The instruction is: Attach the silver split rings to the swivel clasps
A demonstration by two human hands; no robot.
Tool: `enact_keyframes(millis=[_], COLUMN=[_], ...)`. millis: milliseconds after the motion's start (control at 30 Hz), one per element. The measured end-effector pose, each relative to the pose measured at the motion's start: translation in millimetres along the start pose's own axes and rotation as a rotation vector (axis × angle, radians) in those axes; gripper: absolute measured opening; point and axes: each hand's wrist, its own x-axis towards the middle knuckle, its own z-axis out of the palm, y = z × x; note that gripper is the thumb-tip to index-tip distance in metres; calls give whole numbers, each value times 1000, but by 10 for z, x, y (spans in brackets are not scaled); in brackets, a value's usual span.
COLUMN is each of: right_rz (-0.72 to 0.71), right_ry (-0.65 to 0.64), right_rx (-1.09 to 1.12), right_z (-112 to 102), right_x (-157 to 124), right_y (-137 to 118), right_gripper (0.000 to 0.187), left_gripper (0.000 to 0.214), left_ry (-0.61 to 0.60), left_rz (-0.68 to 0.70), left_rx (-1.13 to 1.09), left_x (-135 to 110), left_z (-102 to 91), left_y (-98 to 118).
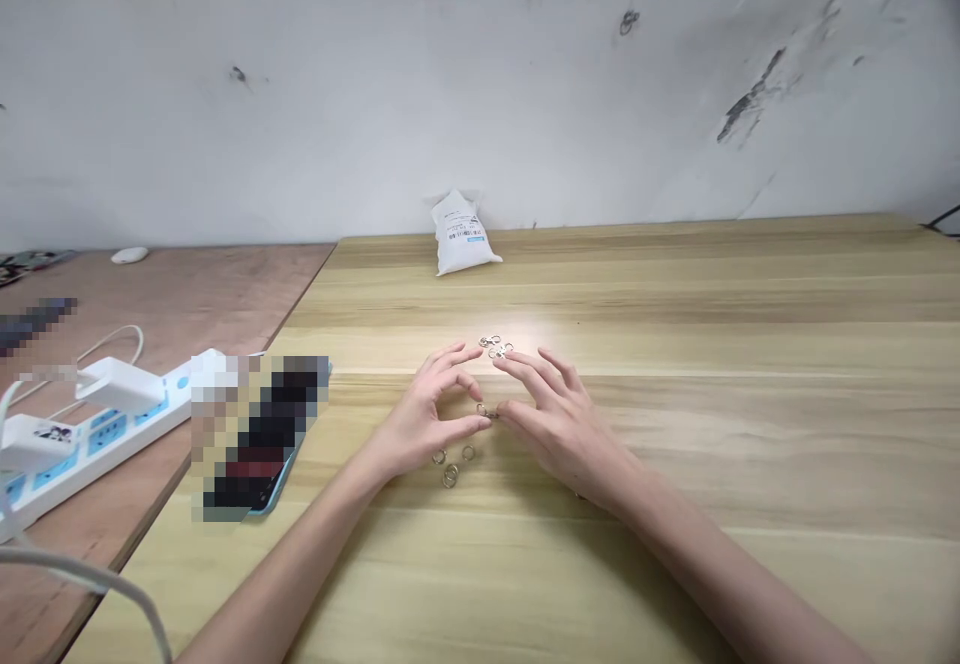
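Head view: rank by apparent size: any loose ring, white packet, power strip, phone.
1. Power strip, though the frame cuts it
2. Phone
3. White packet
4. Loose ring, any of them

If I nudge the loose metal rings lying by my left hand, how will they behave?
The rings look like shiny metal, so they should stay stiff. They appear to lie flat, so they'd probably slide across the tabletop rather than roll. Being small and thin, they're likely light.

Wood-grain table (750, 344): white packet (461, 236), phone (262, 444), rings (450, 476), clasps (500, 352).
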Motion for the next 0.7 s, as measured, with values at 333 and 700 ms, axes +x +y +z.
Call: enact_keyframes(millis=[333,700], right_rz=[40,183], right_ry=[-60,-227], right_rx=[88,274], right_z=[-90,-179], right_x=[38,77], right_y=[0,-58], right_gripper=[18,15], left_gripper=[8,19], left_ry=[11,178], left_rz=[38,379], left_rx=[75,722], left_x=[6,14], left_z=[-39,85], left_y=[-28,-1])
